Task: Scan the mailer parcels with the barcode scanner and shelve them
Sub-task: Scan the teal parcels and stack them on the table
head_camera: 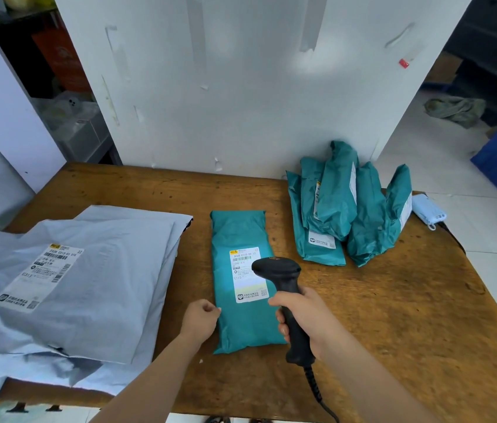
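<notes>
Teal mailer parcel (239,235) lies flat on the wooden counter (393,315) between the hands, its long axis running away from the person and its shipping label (244,271) face up about the middle. The right hand (308,319) is wrapped round the handle of the barcode scanner (283,276), whose head hangs just over the label's right edge — the nearer hand for the read. The left hand (200,319) sits at the parcel's near left edge with its fingers curled; whether they pinch the edge, I cannot tell. The scanner likely needs only a slight leftward turn — the barcode lies just beyond its nose.
</notes>
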{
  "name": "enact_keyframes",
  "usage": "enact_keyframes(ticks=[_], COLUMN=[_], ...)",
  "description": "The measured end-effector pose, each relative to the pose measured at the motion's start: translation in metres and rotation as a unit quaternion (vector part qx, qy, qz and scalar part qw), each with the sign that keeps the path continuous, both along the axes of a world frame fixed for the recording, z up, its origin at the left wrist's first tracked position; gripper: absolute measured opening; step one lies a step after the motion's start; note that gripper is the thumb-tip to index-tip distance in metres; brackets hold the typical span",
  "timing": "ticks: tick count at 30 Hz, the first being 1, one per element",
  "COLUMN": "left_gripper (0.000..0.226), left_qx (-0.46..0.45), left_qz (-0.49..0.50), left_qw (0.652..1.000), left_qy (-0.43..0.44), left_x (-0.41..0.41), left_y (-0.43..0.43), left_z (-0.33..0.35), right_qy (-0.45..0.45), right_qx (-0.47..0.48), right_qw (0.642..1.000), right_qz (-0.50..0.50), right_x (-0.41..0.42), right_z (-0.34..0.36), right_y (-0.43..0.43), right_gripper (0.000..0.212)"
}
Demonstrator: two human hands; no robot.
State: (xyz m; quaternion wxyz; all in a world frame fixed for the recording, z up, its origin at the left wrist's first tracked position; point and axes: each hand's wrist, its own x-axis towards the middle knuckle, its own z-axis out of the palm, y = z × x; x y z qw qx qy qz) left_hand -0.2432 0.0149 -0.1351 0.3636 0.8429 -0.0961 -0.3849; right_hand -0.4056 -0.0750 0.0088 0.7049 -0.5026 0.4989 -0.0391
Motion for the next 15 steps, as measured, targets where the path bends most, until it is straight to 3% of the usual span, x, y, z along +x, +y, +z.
enact_keyframes(ticks=[7,15], left_gripper=[0.016,0.014], left_qx=[-0.01,0.001], left_qz=[-0.004,-0.026], left_qw=[0.999,0.998], left_qy=[-0.053,-0.053], left_x=[0.007,0.009], left_y=[0.01,0.012], left_z=[-0.002,-0.002], right_qy=[-0.009,-0.009], right_qx=[0.006,0.02], right_qw=[1.0,1.0], right_qz=[0.022,0.016], right_x=[0.001,0.005], right_z=[-0.003,-0.005], right_y=[0.001,0.006], right_gripper=[0.011,0.015])
